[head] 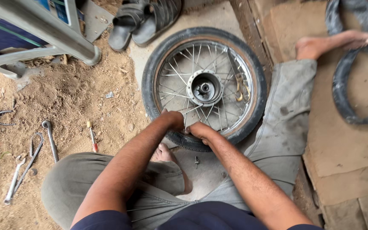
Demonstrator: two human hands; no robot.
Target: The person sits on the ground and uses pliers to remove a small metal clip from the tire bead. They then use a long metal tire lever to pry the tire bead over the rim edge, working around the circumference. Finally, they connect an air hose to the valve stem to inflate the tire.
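A spoked motorcycle wheel with a black tyre lies flat on the ground in front of me. My left hand and my right hand press side by side on the tyre's near edge, fingers curled over the rim. Exactly what the fingers grip is hidden. A metal tool rests across the spokes on the right side. I sit on the ground, one bare foot tucked beneath the wheel and the other foot stretched out to the right.
A black inner tube lies on the cardboard at the right. Wrenches and a small screwdriver lie on the sandy ground at the left. Black sandals sit beyond the wheel. A grey metal frame stands at top left.
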